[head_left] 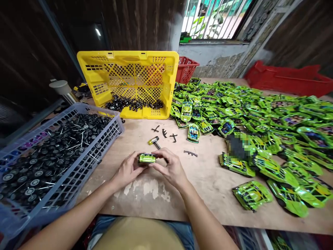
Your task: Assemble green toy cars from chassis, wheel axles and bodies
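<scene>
Between my two hands, just above the wooden table, is a small green toy car body (147,158). My left hand (128,170) grips its left end, thumb below and fingers behind. At the right end, my right hand (170,166) pinches it the same way. A small hammer (154,140) with a yellow-and-black head lies just beyond my right hand, its handle partly hidden by the fingers. Several thin black plastic parts (173,137) are scattered past the hammer, and a black strip (190,153) lies to the right.
A bluish crate (104,147) of black wheels on metal axles stands at left. Behind, a yellow crate (173,80) on its side holds small black parts. Green car bodies (234,111) are heaped across the right. Red crates (286,79) stand at the back.
</scene>
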`<state>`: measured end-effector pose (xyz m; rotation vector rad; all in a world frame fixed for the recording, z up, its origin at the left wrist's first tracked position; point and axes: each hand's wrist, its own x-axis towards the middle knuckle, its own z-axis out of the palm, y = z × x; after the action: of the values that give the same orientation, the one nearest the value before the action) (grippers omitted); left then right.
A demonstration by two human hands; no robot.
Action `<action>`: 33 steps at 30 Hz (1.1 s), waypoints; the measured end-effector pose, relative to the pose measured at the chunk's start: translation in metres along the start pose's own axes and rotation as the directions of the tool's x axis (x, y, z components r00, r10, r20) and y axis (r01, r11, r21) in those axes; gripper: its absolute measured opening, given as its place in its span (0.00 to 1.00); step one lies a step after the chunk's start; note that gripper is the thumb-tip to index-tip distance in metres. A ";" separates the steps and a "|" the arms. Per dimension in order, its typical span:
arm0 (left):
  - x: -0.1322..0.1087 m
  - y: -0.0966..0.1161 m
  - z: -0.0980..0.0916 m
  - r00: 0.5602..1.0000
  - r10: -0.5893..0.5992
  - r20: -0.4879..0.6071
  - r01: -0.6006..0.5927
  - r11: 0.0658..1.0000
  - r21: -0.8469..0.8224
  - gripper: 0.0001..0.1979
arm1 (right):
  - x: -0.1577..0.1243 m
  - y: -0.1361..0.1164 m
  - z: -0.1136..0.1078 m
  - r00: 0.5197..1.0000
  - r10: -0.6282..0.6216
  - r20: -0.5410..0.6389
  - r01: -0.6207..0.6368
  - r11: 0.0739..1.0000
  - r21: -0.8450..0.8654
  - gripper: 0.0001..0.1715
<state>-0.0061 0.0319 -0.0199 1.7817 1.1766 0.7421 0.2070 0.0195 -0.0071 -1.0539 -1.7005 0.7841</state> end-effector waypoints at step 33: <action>0.023 -0.059 -0.019 0.811 0.579 0.081 -0.539 0.687 0.487 0.11 | -0.121 0.064 -0.327 0.612 -0.160 -0.775 -0.736 0.242 -0.632 0.14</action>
<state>-0.0376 0.0710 -0.0624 2.6379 0.9052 0.9211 0.5545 -0.0511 0.0033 -2.2581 -1.0415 -0.6685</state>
